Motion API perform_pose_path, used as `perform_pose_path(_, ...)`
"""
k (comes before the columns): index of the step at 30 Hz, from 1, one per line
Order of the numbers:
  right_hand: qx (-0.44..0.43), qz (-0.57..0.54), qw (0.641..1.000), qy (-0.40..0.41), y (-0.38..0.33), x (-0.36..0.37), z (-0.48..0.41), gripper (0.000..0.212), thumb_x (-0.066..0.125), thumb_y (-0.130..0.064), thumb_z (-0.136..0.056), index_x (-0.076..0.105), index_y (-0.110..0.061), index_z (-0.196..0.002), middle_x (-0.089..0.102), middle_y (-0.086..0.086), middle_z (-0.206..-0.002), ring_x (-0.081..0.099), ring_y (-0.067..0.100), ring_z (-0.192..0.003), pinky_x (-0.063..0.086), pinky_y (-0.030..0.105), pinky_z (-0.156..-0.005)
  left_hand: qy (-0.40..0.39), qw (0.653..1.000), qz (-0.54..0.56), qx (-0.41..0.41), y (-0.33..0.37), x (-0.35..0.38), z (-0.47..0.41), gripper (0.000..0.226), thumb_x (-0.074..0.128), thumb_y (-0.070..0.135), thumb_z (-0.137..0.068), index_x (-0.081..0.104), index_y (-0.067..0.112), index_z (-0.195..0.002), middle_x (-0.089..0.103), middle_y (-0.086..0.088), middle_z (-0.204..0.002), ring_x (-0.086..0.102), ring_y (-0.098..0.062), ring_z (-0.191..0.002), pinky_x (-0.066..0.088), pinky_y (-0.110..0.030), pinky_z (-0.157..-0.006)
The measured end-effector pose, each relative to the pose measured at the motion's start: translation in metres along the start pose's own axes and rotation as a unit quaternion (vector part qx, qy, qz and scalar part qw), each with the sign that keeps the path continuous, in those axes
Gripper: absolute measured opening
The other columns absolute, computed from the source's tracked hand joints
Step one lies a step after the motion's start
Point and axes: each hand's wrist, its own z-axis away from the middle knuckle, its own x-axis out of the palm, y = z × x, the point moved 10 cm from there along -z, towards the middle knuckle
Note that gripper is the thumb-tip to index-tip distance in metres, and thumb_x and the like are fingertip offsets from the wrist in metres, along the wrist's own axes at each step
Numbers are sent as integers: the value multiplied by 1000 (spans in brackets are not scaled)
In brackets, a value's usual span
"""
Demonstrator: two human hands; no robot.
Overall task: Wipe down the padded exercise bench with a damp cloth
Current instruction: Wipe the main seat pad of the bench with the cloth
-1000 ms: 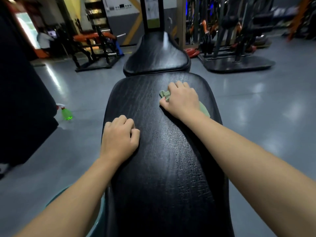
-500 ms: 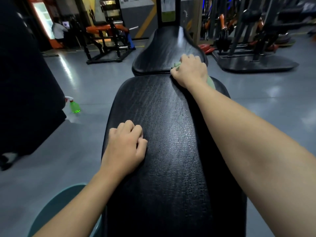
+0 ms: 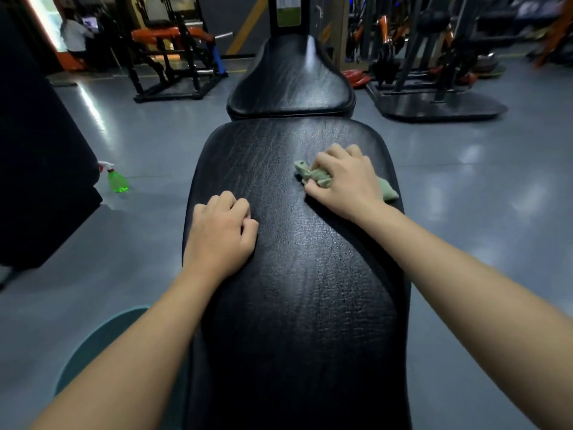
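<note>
A long black padded bench (image 3: 297, 274) runs away from me, with a second, smaller black pad (image 3: 291, 79) beyond it. My right hand (image 3: 344, 181) grips a bunched pale green cloth (image 3: 313, 175) against the far right part of the long pad; cloth ends stick out on both sides of the hand. My left hand (image 3: 220, 234) rests on the pad's left edge, closer to me, with its fingers curled and nothing in it. The pad's surface shines with a wet-looking sheen.
A green spray bottle (image 3: 116, 178) stands on the grey floor to the left. A large black padded machine part (image 3: 40, 169) fills the left side. A teal round object (image 3: 93, 346) sits low by the bench. Gym machines (image 3: 173, 57) and a person stand at the back.
My right hand has pulled the cloth back from the gap by the far pad onto the long pad, nearer to me. The left hand has stayed on the left edge.
</note>
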Motion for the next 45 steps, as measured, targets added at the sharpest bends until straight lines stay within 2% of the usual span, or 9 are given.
perform_pose_path(9, -77, -34, 996, -9, -34, -34, 135, 25, 63, -43, -78, 65, -20, -88, 58, -6, -94, 46, 24, -85, 46, 41, -71, -8, 999, 33, 21, 4, -8, 8, 31, 51, 45, -85, 46, 17, -74, 45, -2, -85, 46, -27, -82, 39, -45, -77)
perform_pose_path(17, -100, -25, 994, -25, -57, -45, 201, 23, 77, -35, -73, 67, -21, -88, 60, -3, -94, 48, 23, -85, 32, 24, -70, 23, 994, -28, 101, 31, -27, 31, 35, 55, 43, -93, 71, 16, -110, 64, -5, -99, 58, -29, -90, 50, -40, -64)
perform_pose_path(20, -95, -27, 995, -27, -63, -45, 205, 23, 69, -37, -78, 65, -18, -90, 59, 0, -95, 50, 27, -85, 47, 37, -71, -8, 994, 20, 105, 24, -23, 61, 49, 53, 45, -94, 66, 15, -130, 64, -6, -128, 57, -30, -119, 51, -41, -92)
perform_pose_path(22, -104, -30, 994, -30, -71, -46, 216, 25, 65, -38, -79, 65, -16, -90, 60, 2, -95, 50, 28, -84, 48, 41, -69, -43, 993, 59, 95, 17, -15, 79, 57, 50, 44, -95, 56, 16, -144, 51, -8, -151, 42, -30, -143, 32, -46, -118)
perform_pose_path(24, -115, -33, 993, -21, -80, -48, 233, 24, 66, -37, -78, 66, -15, -87, 61, 3, -93, 51, 29, -82, 47, 41, -67, -52, 992, 88, 74, 12, -10, 86, 57, 47, 42, -97, 52, 19, -149, 42, -4, -159, 32, -26, -150, 19, -46, -125)
perform_pose_path(33, -130, -51, 990, -36, -111, -56, 290, 21, 68, -36, -74, 67, -16, -79, 63, 1, -87, 52, 29, -76, 44, 41, -65, -9, 989, 47, 141, 26, -20, 89, 48, 46, 42, -101, 57, 20, -143, 47, 1, -156, 38, -22, -147, 27, -50, -120)
perform_pose_path(39, -109, -54, 990, -76, -109, -53, 280, 29, 69, -37, -79, 67, -14, -96, 60, 5, -98, 54, 29, -84, 48, 44, -73, 42, 972, 39, 227, 43, -31, 98, 34, 50, 41, -107, 64, 33, -137, 62, 1, -142, 57, -27, -129, 43, -49, -105)
perform_pose_path(42, -99, -90, 990, -50, -110, -58, 290, 26, 71, -35, -85, 69, -11, -95, 64, 4, -98, 54, 32, -83, 48, 45, -76, 25, 972, 45, 229, 45, -29, 98, 44, 52, 45, -106, 56, 28, -146, 57, 1, -147, 50, -24, -139, 38, -48, -112)
perform_pose_path(45, -188, -130, 973, -42, -139, -66, 333, 20, 73, -31, -84, 73, -11, -86, 69, 2, -96, 55, 31, -78, 47, 42, -71, -15, 970, 64, 233, 45, -23, 103, 51, 51, 48, -106, 51, 23, -150, 48, 0, -155, 37, -20, -149, 31, -48, -120)
